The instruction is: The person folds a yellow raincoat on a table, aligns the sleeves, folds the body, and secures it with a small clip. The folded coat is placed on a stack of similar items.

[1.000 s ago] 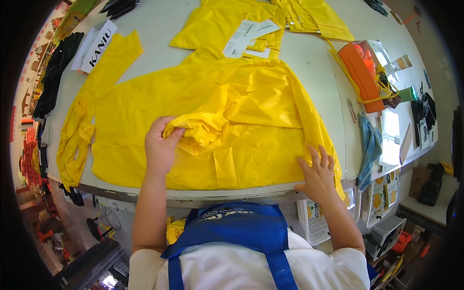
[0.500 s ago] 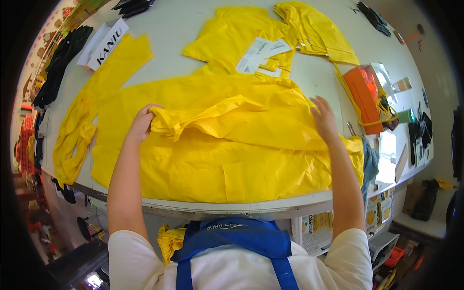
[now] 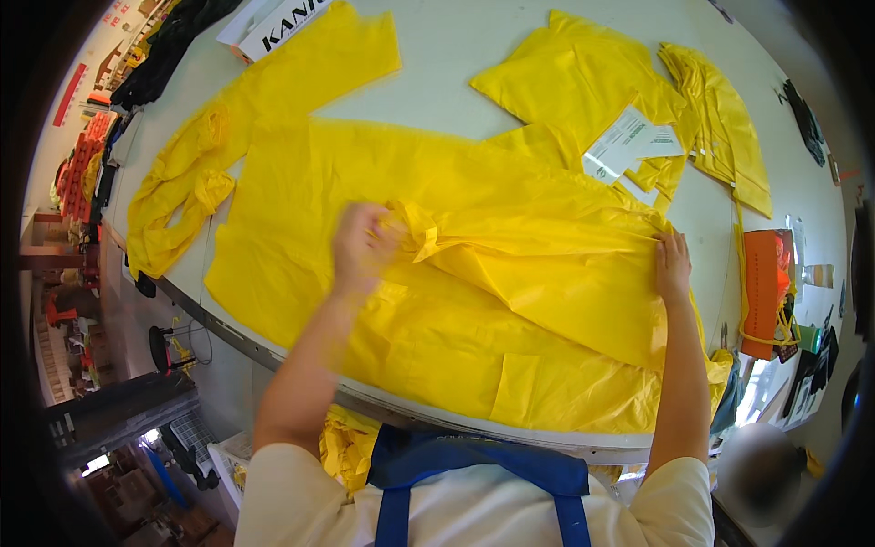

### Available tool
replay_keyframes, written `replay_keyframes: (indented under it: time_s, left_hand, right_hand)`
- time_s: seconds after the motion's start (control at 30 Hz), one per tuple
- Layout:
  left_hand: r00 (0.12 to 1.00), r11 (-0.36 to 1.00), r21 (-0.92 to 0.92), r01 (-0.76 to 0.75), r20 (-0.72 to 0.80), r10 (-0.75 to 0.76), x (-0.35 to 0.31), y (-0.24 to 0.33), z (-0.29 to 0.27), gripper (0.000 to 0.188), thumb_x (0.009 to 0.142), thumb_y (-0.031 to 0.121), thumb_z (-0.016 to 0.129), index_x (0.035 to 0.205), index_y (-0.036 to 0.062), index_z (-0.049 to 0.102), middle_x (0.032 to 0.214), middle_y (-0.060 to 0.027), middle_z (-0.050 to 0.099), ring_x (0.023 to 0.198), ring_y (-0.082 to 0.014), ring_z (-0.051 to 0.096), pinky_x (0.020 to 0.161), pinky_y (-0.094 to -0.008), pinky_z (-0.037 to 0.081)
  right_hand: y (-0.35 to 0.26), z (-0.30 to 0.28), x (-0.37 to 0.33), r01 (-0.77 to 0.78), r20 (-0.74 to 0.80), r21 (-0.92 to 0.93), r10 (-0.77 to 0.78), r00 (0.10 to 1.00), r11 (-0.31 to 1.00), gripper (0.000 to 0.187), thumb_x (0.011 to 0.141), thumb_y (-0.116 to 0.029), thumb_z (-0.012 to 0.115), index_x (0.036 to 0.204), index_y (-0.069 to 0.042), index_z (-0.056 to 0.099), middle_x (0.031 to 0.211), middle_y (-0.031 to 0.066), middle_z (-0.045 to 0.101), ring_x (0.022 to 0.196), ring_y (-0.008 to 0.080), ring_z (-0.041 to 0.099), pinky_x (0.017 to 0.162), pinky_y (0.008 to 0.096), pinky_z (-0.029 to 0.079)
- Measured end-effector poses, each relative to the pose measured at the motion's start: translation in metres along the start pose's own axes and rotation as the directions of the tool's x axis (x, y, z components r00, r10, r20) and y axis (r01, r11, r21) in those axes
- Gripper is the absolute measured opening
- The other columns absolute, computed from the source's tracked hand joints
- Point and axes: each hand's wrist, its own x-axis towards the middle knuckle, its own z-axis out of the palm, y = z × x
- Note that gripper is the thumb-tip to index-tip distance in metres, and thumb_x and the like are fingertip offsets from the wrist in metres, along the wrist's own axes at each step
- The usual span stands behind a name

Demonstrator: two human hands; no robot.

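A large yellow raincoat-like garment (image 3: 565,273) of shiny cloth lies spread over the white table (image 3: 437,82). A folded layer, probably a sleeve, runs across it and ends in a bunched cuff (image 3: 419,230). My left hand (image 3: 363,244) is at this cuff, its fingers curled but smeared by motion, so its hold cannot be made out. On the right, my right hand (image 3: 673,264) rests on the garment's upper edge, fingers stretched out over the cloth. A loose yellow sleeve (image 3: 182,191) trails off the garment's left side.
Folded yellow garments (image 3: 592,77) with white printed papers (image 3: 629,141) lie at the far right, beside a gathered yellow piece (image 3: 725,128). An orange box (image 3: 758,283) stands at the right. Far left are a white box (image 3: 278,27) and dark cloth (image 3: 169,50). The table's front edge (image 3: 283,356) curves before me.
The view has turned and shifted. My left hand has carried the bunched cuff rightward, over the garment. My right hand, raised before, has come down onto the garment's edge.
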Motion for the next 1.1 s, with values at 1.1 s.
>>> replay_keyframes:
  time_s: [1.1]
  left_hand:
    - [0.899, 0.882, -0.31, 0.355, -0.146, -0.413, 0.023, -0.016, 0.01, 0.025, 0.098, 0.023, 0.048, 0.101, 0.0003, 0.056, 0.082, -0.0014, 0.054, 0.072, -0.0106, 0.046, 0.07, -0.0239, 0.042]
  right_hand:
    - [-0.05, -0.103, -0.138, 0.261, 0.195, -0.091, -0.24, 0.951, 0.961, 0.051, 0.069, -0.001, 0.062, 0.119, -0.009, 0.052, 0.113, 0.013, 0.054, 0.111, 0.0341, 0.047, 0.095, 0.0426, 0.038]
